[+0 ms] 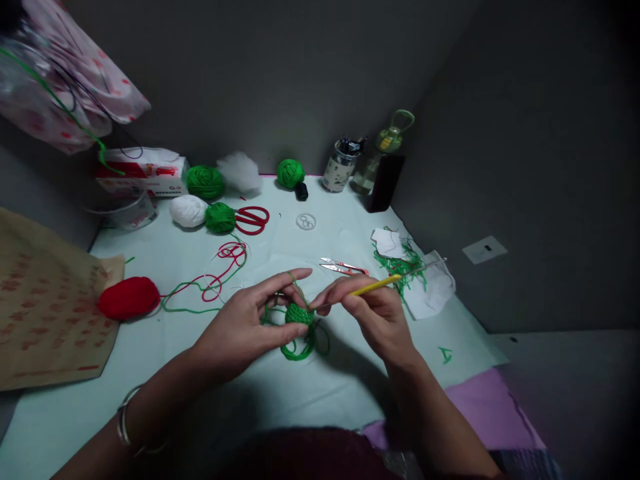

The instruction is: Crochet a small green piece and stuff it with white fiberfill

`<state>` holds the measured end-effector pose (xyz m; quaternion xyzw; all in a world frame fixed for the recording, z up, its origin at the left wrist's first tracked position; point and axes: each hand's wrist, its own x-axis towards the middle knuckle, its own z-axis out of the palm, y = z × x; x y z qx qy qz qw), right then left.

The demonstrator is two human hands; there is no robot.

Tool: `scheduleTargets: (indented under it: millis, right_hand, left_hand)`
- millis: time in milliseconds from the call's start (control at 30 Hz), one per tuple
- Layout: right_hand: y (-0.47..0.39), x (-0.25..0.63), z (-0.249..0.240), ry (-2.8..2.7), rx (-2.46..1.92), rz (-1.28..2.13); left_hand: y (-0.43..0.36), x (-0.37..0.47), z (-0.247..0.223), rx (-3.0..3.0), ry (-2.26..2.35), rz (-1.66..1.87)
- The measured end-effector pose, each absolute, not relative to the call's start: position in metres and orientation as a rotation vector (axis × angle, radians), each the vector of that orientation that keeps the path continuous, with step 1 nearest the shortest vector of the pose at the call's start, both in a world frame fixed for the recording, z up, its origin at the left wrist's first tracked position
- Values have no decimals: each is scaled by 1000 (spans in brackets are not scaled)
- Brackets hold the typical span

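Note:
A small green crocheted piece (pixel 299 315) sits pinched between the thumb and fingers of my left hand (pixel 250 317). Green yarn runs up over that hand's raised index finger. My right hand (pixel 376 315) grips a crochet hook (pixel 376 285) by its yellow handle, and the hook's tip meets the edge of the crocheted piece. Loops of green yarn (pixel 299 355) hang or lie just below the piece; I cannot tell which. A strand trails left across the table toward a small green yarn ball (pixel 220 218).
Thread snips (pixel 344 268) lie just beyond my hands. Red-handled scissors (pixel 253 221), a white yarn ball (pixel 188 211) and a red yarn ball (pixel 129 298) are to the left. Green yarn scraps (pixel 413 263) lie at right. A pen holder (pixel 339 168) and a bottle (pixel 367 170) stand behind.

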<state>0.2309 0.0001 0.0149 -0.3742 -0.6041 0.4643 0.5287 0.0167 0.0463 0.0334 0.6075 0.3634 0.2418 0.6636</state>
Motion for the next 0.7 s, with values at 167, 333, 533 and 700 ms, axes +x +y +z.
scheduleTargets:
  millis: [167,333,533,700]
  right_hand:
    - [1,238,27,-1710,-934,1011]
    - [5,233,25,-1851,-840,862]
    - [-2,214,7,-2044,-902,-153]
    - [-11,210,0,-1988,-968,-508]
  left_hand:
    - [46,17,33,1431,827,524]
    - [48,16,28,1380,840,513]
    - [44,24,22,1070,829,727]
    - [30,33,16,850,721,837]
